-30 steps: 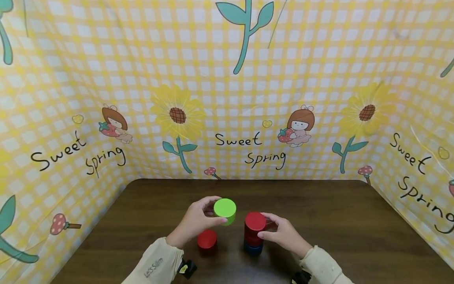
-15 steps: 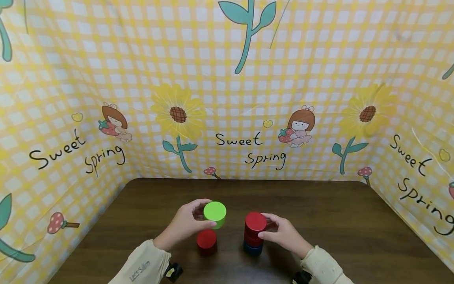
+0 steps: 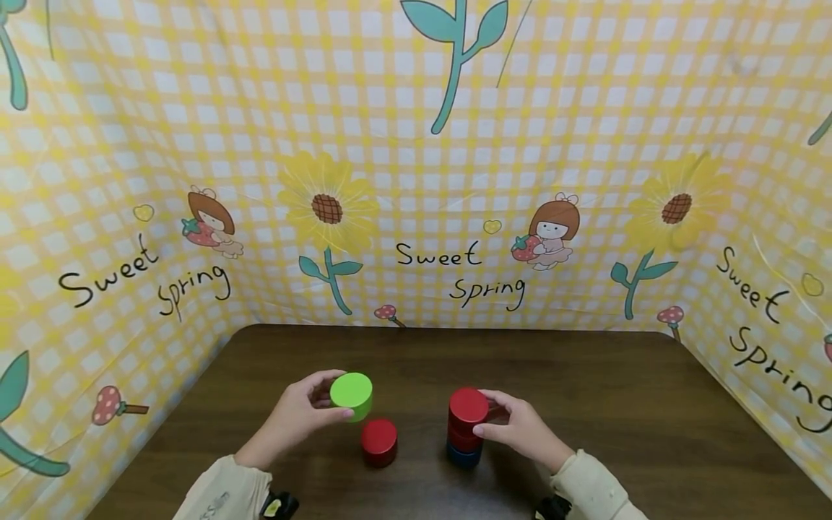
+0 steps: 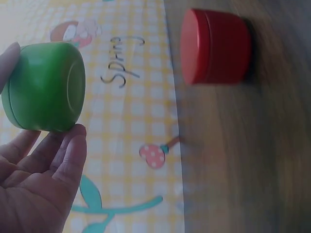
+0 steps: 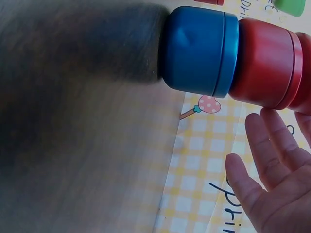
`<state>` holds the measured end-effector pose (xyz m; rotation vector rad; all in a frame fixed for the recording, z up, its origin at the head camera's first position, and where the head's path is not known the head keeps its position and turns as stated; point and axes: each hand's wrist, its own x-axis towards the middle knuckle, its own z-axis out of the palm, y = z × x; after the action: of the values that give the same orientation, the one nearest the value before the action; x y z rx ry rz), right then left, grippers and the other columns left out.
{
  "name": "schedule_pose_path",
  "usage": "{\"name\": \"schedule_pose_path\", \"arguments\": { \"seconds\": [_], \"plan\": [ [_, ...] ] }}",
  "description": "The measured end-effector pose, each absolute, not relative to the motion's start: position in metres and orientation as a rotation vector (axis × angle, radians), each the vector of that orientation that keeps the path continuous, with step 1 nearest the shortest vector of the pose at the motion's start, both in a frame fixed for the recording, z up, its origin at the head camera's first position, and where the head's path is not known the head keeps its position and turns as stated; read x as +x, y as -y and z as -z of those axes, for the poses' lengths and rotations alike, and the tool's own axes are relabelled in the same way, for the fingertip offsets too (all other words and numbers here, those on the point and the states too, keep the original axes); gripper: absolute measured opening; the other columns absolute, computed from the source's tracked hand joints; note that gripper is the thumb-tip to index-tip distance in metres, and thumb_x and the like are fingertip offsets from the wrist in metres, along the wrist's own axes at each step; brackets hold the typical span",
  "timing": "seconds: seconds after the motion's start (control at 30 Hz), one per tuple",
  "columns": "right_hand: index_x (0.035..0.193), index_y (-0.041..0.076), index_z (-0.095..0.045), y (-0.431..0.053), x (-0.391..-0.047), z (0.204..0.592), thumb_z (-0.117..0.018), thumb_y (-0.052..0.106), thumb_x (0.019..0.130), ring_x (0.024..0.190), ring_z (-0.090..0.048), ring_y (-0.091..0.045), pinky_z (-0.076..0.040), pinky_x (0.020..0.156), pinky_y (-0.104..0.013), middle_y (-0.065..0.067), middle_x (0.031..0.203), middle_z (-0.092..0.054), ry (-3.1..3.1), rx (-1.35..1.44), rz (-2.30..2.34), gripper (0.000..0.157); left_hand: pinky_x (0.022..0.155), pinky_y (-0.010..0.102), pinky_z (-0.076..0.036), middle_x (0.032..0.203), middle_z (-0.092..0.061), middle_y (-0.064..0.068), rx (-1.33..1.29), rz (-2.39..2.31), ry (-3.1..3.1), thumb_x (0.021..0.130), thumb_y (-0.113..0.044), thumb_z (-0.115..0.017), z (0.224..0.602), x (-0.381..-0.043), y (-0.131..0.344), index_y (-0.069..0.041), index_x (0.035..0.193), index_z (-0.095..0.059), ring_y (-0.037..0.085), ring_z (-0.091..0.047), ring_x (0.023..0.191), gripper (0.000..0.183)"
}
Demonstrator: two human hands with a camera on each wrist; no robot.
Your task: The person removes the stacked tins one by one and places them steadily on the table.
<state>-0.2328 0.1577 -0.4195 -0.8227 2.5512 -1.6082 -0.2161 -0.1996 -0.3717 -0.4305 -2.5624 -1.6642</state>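
Note:
In the head view my left hand pinches a small round bright green tin between thumb and fingers, held up off the table. A lone red tin stands on the table just right of it and lower. Further right rises an upright stack: a blue tin at the bottom, a red tin in the middle and another red tin on top. My right hand grips the top red tin from the right side, thumb in front and fingers behind.
Everything stands on a dark brown wooden table. A yellow checked cloth with flower prints encloses its back and sides. Black straps with cameras sit at both wrists.
My left hand has moved left with the green tin, from between the stack and the lone red tin to the far left of that tin. My right hand and the stack stay put.

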Motion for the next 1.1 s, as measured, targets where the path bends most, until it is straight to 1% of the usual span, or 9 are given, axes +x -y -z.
{"name": "schedule_pose_path", "arguments": {
  "seconds": [0.1, 0.37, 0.6, 0.77, 0.9, 1.1],
  "plan": [
    [0.127, -0.013, -0.051, -0.157, -0.232, 0.420, -0.074, 0.017, 0.085, 0.094, -0.062, -0.020, -0.051, 0.079, -0.028, -0.021, 0.112, -0.064, -2.551, -0.825, 1.610, 0.056, 0.077, 0.024, -0.052, 0.109, -0.063, 0.014, -0.364, 1.659, 2.561, 0.076, -0.008, -0.081, 0.371, -0.211, 0.210, 0.007, 0.125, -0.055, 0.018, -0.062, 0.092, 0.058],
    [0.125, -0.014, -0.052, -0.157, -0.232, 0.421, -0.074, 0.018, 0.085, 0.093, -0.063, -0.021, -0.051, 0.079, -0.028, -0.022, 0.111, -0.064, -2.568, -0.850, 1.603, 0.056, 0.077, 0.023, -0.051, 0.108, -0.063, 0.014, -0.277, 1.593, 2.583, 0.076, -0.009, -0.081, 0.371, -0.205, 0.234, 0.007, 0.128, -0.053, 0.012, -0.061, 0.090, 0.061],
    [0.126, -0.013, -0.052, -0.157, -0.234, 0.421, -0.074, 0.017, 0.085, 0.093, -0.063, -0.021, -0.051, 0.079, -0.028, -0.022, 0.112, -0.064, -2.555, -0.836, 1.616, 0.055, 0.076, 0.022, -0.051, 0.110, -0.063, 0.015, -0.264, 1.503, 2.595, 0.077, -0.012, -0.080, 0.365, -0.200, 0.250, 0.007, 0.130, -0.051, 0.006, -0.060, 0.089, 0.062],
    [0.126, -0.013, -0.051, -0.157, -0.234, 0.421, -0.074, 0.018, 0.085, 0.094, -0.063, -0.023, -0.051, 0.079, -0.028, -0.022, 0.113, -0.063, -2.557, -0.826, 1.603, 0.056, 0.075, 0.022, -0.051, 0.112, -0.062, 0.017, -0.238, 1.488, 2.596, 0.078, -0.010, -0.079, 0.366, -0.198, 0.259, 0.007, 0.131, -0.050, 0.002, -0.059, 0.088, 0.062],
    [0.128, -0.013, -0.051, -0.157, -0.234, 0.420, -0.073, 0.016, 0.086, 0.095, -0.063, -0.026, -0.052, 0.079, -0.028, -0.021, 0.113, -0.064, -2.559, -0.818, 1.600, 0.056, 0.075, 0.022, -0.051, 0.113, -0.062, 0.018, -0.239, 1.526, 2.593, 0.079, -0.009, -0.078, 0.370, -0.199, 0.264, 0.008, 0.131, -0.049, 0.001, -0.059, 0.088, 0.063],
    [0.129, -0.012, -0.050, -0.158, -0.233, 0.419, -0.073, 0.017, 0.086, 0.096, -0.062, -0.025, -0.051, 0.080, -0.027, -0.019, 0.115, -0.063, -2.544, -0.798, 1.593, 0.056, 0.077, 0.023, -0.051, 0.115, -0.061, 0.020, -0.268, 1.606, 2.625, 0.078, -0.008, -0.079, 0.381, -0.200, 0.269, 0.012, 0.131, -0.046, 0.006, -0.060, 0.090, 0.065]
  ]
}}
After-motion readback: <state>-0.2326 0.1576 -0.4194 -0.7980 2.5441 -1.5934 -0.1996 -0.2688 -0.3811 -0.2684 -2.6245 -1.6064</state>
